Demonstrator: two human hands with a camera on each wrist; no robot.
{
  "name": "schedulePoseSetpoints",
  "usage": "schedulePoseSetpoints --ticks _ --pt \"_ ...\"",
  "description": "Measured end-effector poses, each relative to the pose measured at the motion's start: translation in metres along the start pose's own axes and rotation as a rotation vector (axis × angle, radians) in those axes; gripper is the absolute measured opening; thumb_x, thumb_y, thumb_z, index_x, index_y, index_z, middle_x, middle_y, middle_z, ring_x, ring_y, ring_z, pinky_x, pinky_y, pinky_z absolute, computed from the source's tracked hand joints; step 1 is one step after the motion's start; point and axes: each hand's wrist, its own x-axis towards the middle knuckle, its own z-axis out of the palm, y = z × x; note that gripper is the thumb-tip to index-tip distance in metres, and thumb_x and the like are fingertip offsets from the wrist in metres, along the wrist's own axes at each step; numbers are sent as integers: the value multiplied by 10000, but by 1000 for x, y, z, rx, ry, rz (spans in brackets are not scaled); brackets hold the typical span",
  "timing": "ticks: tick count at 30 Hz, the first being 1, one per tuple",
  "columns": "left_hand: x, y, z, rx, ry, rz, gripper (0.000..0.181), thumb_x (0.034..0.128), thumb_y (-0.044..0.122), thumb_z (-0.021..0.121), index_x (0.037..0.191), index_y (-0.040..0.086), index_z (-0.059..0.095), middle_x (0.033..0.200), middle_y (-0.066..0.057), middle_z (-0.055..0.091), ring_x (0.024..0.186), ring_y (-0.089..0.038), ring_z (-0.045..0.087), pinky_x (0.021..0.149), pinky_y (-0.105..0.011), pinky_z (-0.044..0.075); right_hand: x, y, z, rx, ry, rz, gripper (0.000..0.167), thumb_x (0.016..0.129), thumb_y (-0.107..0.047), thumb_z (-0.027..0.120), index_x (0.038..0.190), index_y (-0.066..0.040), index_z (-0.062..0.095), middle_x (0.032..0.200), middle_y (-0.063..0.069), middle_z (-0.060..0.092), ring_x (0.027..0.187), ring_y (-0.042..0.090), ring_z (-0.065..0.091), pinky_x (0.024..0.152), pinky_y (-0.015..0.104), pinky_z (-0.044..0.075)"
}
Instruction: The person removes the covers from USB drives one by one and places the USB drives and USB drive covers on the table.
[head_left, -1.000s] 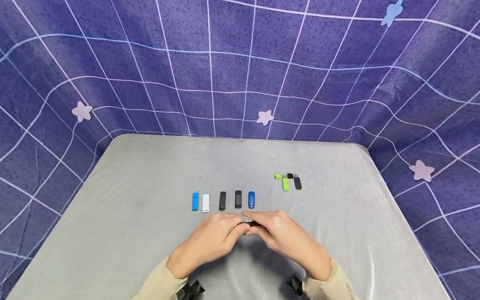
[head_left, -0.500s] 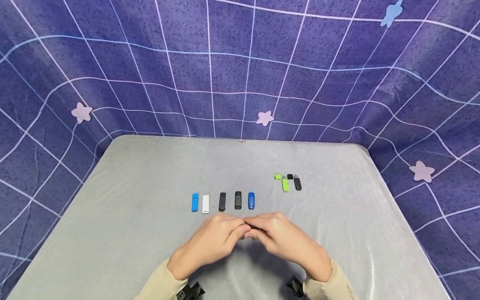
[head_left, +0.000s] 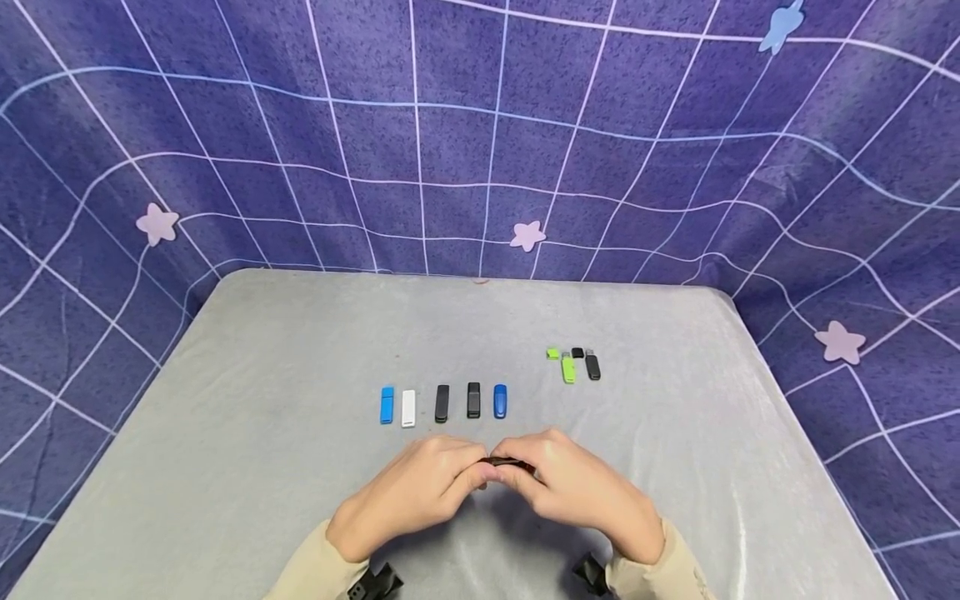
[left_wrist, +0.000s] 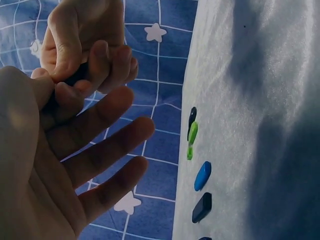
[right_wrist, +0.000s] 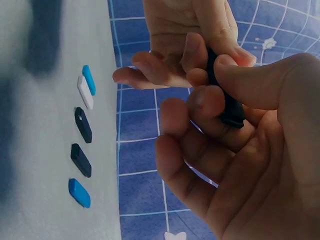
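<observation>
Over the near middle of the table, both hands meet around a black USB stick (right_wrist: 231,107). The left hand (head_left: 416,492) pinches one end between thumb and index finger, its other fingers spread loosely. My right hand (head_left: 573,492) grips the opposite end, with thumb against curled fingers. In the head view only a thin dark edge of the stick shows; fingers hide much of it. Beyond the hands lie a light blue USB stick (head_left: 387,405), a white one (head_left: 408,408), two black ones (head_left: 442,403) and a dark blue one (head_left: 500,401), in a row.
Farther right lie an uncapped green USB stick (head_left: 568,369) with its green cap (head_left: 552,354), and an uncapped black stick (head_left: 593,366) beside a black cap (head_left: 577,353). A grey cloth covers the table (head_left: 247,433). Behind it hangs a purple curtain (head_left: 465,150).
Both hands have come slightly lower in the head view. The dark edge of the held USB stick, mostly covered half a second ago, shows more between the fingers. The laid-out sticks stay put.
</observation>
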Motion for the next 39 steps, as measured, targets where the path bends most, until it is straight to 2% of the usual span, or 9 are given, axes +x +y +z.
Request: schedulePoseSetpoints --ticks 4,12,16,20,25,30,33,36,39 --pt "-1 -1 0 -14 14 -8 330 1079 263 553 756 203 588 699 178 516 632 74 410 606 -51 344 1 0 -1 7 1 1 177 1065 -205 581 984 -155 729 810 -128 629 711 -69 496 663 65 442" --pt "-1 -2 -2 59 79 131 302 1079 234 555 779 230 513 697 141 400 641 50 326 615 -75 293 -1 1 -1 -31 42 -113 131 1044 -130 605 1067 -159 730 897 -105 690 783 -48 560 741 78 475" --pt "-2 -2 -2 65 80 132 268 1081 231 549 813 231 540 722 145 419 657 48 345 635 -75 308 -1 1 0 -36 57 -152 146 1039 -97 601 1092 -154 725 923 -83 708 803 -39 581 763 80 482" --pt "-3 -2 -1 78 78 126 270 1083 247 547 813 228 542 716 141 407 655 42 338 632 -79 303 -2 2 1 -28 49 -124 138 1043 -112 599 1083 -153 724 924 -88 703 801 -40 575 759 83 483" --pt "-5 -4 -1 65 26 67 335 1080 303 551 756 229 513 666 140 356 619 53 302 589 -78 284 -2 1 6 -41 -8 -27 128 1049 -179 607 1051 -141 729 908 -108 693 787 -58 558 750 75 480" --pt "-9 -7 -5 -2 -104 -89 330 1086 369 522 780 254 565 679 187 392 613 69 373 584 -104 352 0 0 10 -88 -57 27 121 1026 -195 642 1041 -119 735 904 -96 720 757 -81 553 712 59 476" --pt "-9 -7 -7 13 -144 -156 324 1079 426 513 800 272 572 682 198 408 623 53 409 590 -138 382 2 -1 11 -95 -78 44 106 1012 -222 653 985 -135 706 859 -104 705 712 -93 528 663 47 454" --pt "-8 -6 -6 34 -167 -182 323 1076 465 497 836 266 583 708 200 456 644 42 435 600 -155 404 3 -1 11 -99 -74 50 104 977 -241 682 955 -139 677 835 -102 690 691 -92 517 646 46 448" --pt "-7 -3 -5 45 -171 -173 302 1082 443 495 889 252 627 762 199 535 672 38 469 624 -165 433 2 0 11 -107 -73 62 112 954 -240 708 983 -133 689 837 -94 695 674 -94 508 634 42 446"
